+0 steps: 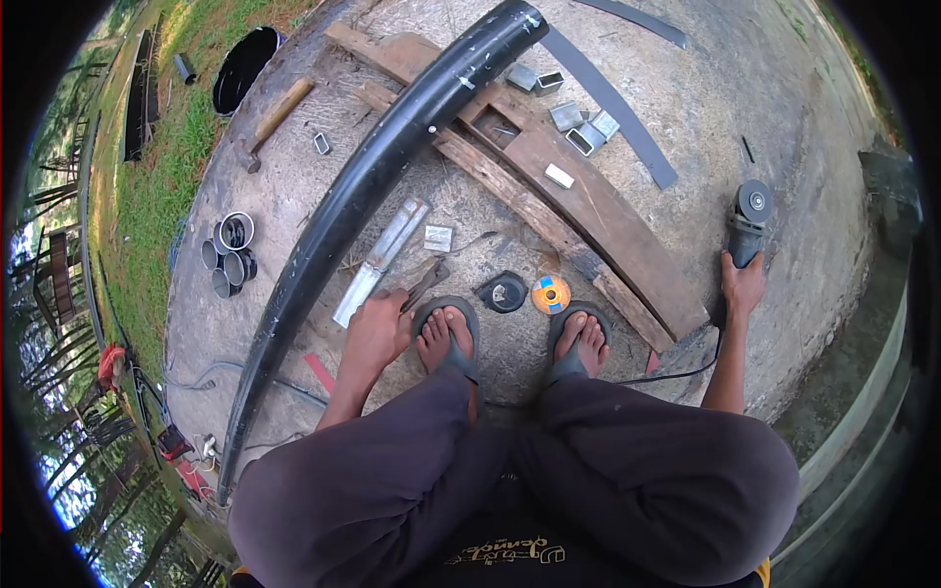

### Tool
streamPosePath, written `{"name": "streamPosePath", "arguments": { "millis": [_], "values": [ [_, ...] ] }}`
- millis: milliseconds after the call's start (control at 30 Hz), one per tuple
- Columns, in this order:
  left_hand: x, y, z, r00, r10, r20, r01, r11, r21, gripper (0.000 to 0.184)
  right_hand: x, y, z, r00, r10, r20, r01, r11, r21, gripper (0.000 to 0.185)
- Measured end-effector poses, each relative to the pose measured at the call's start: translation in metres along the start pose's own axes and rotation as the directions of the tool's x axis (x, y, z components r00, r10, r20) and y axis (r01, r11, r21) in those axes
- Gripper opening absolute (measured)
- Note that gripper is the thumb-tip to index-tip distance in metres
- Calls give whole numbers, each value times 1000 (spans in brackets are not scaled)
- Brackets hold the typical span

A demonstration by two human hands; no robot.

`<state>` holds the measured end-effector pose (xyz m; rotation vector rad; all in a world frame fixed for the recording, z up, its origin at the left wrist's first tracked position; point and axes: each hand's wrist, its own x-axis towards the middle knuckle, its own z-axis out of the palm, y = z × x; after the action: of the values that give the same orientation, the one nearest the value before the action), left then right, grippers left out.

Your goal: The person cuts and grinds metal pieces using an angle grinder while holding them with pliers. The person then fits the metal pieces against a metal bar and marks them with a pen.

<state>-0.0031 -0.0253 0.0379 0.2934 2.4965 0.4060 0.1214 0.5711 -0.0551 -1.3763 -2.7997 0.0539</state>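
Observation:
My left hand is down by my left foot, its fingers closed at a dark metal tool that looks like pliers. Out to the right, my right hand is wrapped round the body of an angle grinder, whose disc faces up. Between my feet lie an orange disc and a round black piece. Beyond my left hand are a long metal bar and a short metal tube piece.
A long black pipe crosses the left side. Wooden planks lie ahead with cut metal tubes beside them. A hammer and black cups are at the left. A cable runs near my right foot.

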Motion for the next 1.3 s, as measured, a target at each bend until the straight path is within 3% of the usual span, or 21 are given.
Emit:
{"name": "streamPosePath", "arguments": {
  "millis": [67,267,367,567,767,867,1000,1067,1300],
  "values": [
    [-11,-7,12,996,-91,-12,91,995,48,19,2,4,2,1000,-6,-6,6,1000,2,71],
    [-18,-25,28,996,-76,-40,79,994,78,24,3,9,7,999,-41,-36,41,999,20,71],
    [-5,-11,13,988,-154,29,152,986,62,24,1,5,3,1000,-23,-19,23,1000,14,71],
    [37,13,3,950,145,-278,-148,989,12,37,1,10,9,999,-44,-29,44,999,12,75],
    [73,39,22,930,163,-330,-136,985,105,59,4,14,13,1000,-24,-10,23,999,-21,84],
    [75,48,27,906,215,-365,-168,973,156,62,1,8,7,1000,-6,4,7,1000,-22,84],
    [88,69,14,767,461,-445,-450,882,139,60,-1,4,4,1000,-8,-3,8,1000,-20,81],
    [96,88,4,739,514,-436,-527,844,101,57,-2,0,3,998,-33,-48,32,999,-8,74],
    [132,125,13,552,672,-493,-701,695,163,55,-4,5,11,991,-63,-121,63,998,-1,77]
  ]
}}
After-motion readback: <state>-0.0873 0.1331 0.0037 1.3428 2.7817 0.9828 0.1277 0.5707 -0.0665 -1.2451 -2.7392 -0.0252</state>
